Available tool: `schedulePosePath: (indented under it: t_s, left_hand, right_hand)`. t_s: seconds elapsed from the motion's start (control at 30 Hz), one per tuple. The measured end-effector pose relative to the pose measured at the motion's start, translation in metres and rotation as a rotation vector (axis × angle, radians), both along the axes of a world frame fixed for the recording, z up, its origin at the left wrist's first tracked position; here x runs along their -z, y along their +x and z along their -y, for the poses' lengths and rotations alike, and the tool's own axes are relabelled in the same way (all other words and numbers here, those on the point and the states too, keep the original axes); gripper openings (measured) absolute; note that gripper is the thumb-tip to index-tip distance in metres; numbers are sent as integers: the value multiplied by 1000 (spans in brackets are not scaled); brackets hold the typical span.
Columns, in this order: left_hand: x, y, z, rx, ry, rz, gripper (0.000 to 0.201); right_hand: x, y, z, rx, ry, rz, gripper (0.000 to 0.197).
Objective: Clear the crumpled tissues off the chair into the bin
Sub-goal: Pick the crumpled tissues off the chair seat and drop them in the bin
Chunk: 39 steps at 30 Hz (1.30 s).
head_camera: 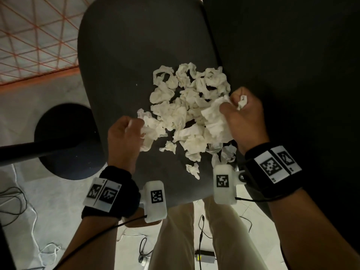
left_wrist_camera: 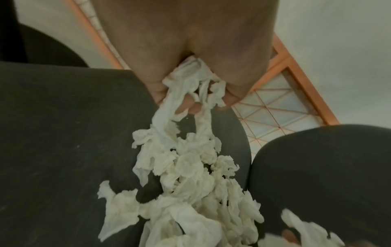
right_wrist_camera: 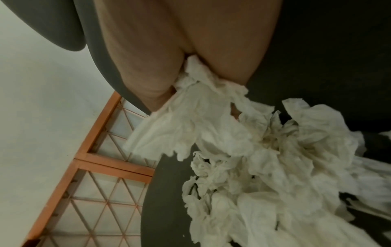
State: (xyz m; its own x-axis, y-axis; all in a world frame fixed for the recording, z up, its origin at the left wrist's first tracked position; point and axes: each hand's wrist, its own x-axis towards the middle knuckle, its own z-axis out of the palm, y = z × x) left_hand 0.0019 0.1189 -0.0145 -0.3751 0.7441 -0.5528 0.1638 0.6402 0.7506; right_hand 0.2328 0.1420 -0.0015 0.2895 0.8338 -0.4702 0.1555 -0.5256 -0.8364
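Note:
A heap of crumpled white tissues (head_camera: 187, 106) lies on the dark grey chair seat (head_camera: 126, 55). My left hand (head_camera: 126, 131) sits at the heap's left edge, fingers curled round a bunch of tissues (left_wrist_camera: 190, 86) that trails down into the heap (left_wrist_camera: 190, 183). At the heap's right edge my right hand (head_camera: 241, 112) grips another wad of tissues (right_wrist_camera: 198, 103), with a scrap poking out between its fingers. Loose tissues (right_wrist_camera: 275, 183) spread below that hand. No bin can be made out for certain.
A round black base with a dark bar (head_camera: 66, 141) stands left of the chair. An orange-framed lattice panel (head_camera: 29, 45) lies at the far left. Cables (head_camera: 17, 203) run over the pale floor. A dark mass (head_camera: 292, 55) fills the right side.

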Motion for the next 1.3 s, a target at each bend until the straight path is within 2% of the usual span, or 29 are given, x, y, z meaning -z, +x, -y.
schedulePosePath:
  t_s: [0.13,0.23,0.3,0.4,0.5,0.67,0.73,0.83,0.9,1.1,1.17,1.3]
  left_hand:
    - [10,-2,17,-76,-127,38,18]
    - [23,-6,29,-120,-168,-33,24]
    - [33,-9,37,-92,-232,-99,21]
    - [46,-9,44,-70,-349,-40,15]
    - [56,-7,47,-11,-368,-50,19]
    - [66,12,50,243,-372,-127,12]
    - [69,22,49,358,-374,-177,17]
    - [73,29,47,397,-352,-231,25]
    - [75,32,47,423,-328,-251,22]
    - [83,40,56,490,-212,-332,21]
    - [85,42,58,540,-190,-371,25]
    - [85,45,55,613,-229,-393,20]
  right_hand:
    - [-4,-3,-2,60,12,-129,35]
    - [-9,-7,-2,61,20,-151,35]
    - [-11,-10,1,68,7,-151,34]
    - [-15,-13,11,42,-43,-177,32]
    - [-16,-16,30,-25,-110,-175,24]
    - [23,-20,81,-159,-208,3,8]
    - [42,-21,102,-245,-263,100,2]
    - [63,-22,128,-292,-377,145,12]
    - [72,-24,140,-340,-437,215,23]
    - [81,-33,142,-502,-428,368,44]
    - [81,-34,141,-549,-419,407,41]
    - [83,-37,141,-603,-363,431,18]
